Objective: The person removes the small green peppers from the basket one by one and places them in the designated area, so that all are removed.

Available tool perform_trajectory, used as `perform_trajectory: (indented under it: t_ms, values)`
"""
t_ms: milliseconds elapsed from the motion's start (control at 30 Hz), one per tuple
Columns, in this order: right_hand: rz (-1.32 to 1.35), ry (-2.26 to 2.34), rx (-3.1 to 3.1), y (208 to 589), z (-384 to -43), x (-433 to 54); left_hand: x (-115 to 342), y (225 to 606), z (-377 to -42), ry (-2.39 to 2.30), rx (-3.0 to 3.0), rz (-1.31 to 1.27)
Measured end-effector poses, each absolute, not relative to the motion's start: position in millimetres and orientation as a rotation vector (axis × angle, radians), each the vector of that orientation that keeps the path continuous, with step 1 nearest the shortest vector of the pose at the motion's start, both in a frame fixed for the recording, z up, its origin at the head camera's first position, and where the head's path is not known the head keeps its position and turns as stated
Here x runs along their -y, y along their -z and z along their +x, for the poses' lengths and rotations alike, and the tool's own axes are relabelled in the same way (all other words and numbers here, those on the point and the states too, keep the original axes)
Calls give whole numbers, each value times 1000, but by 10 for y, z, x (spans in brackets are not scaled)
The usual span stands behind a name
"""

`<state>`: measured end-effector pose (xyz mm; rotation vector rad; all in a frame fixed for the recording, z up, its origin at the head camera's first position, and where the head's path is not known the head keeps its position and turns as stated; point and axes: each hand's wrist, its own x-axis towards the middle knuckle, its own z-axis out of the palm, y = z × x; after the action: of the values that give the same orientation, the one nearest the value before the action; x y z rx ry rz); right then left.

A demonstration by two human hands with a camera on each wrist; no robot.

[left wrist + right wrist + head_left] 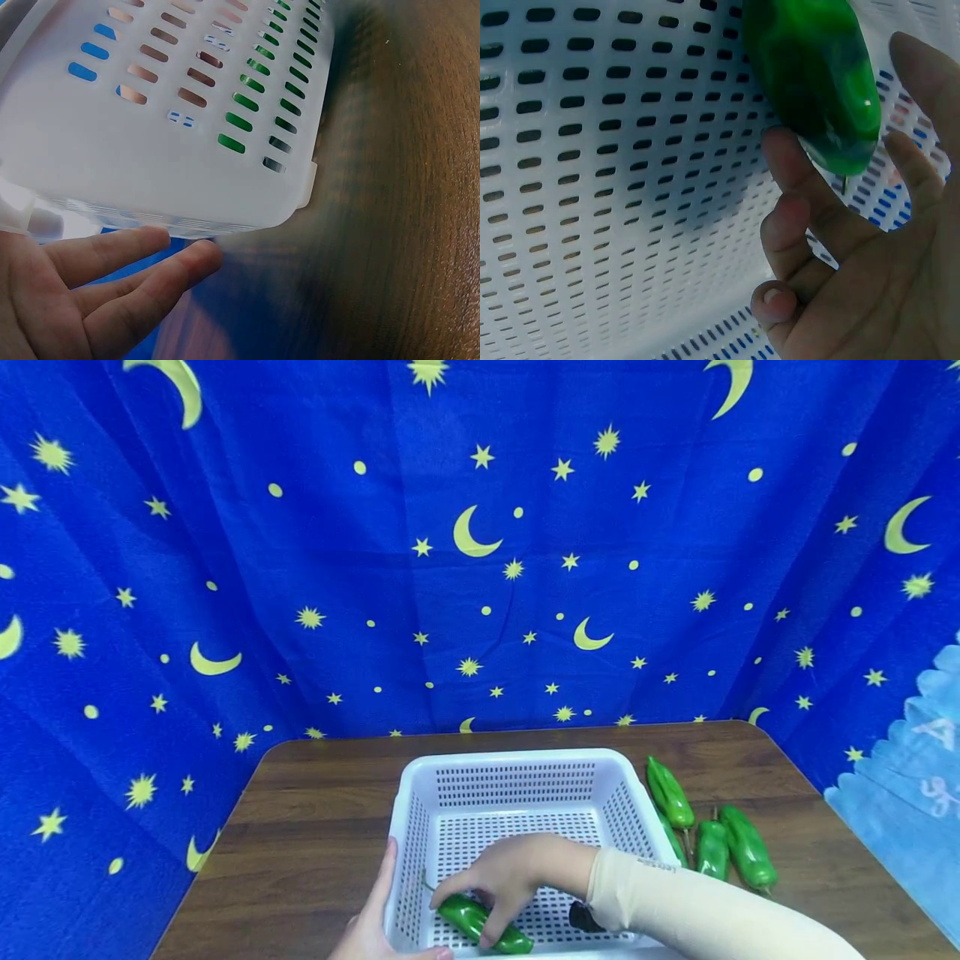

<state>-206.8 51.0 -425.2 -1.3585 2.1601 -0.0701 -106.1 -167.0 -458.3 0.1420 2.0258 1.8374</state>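
In the head view, my right hand (510,877) reaches down into a white perforated plastic basket (517,760). Its thumb and fingers hold a glossy green pepper (468,917) low over the basket floor, the thumb lying across it. The right wrist view shows the same pepper (817,82) with a fingertip right at its side and the other fingers (784,232) bent. My left hand (375,910) rests at the basket's near left corner, fingers extended along the outer wall. In the left wrist view its straight fingers (142,277) are against the basket's edge (187,225).
Several more green peppers (744,847) lie on the brown wooden table (315,827), close to the basket's right side. A blue curtain (360,543) with yellow moons and stars hangs behind the table. Light blue cloth (918,777) shows at the far right.
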Motion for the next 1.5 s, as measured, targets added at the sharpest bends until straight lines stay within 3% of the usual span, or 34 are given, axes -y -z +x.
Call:
perform_trajectory:
  t_ms: [1033,1500]
  values:
    - [-1380,-64,-2237,4334,-1980,-423,1653,4586,-1052,-1794,-2054,82]
    - [-1245,453,-2155,3965,-2216,-783,1655,4624,-1034,-1819,-2085,138]
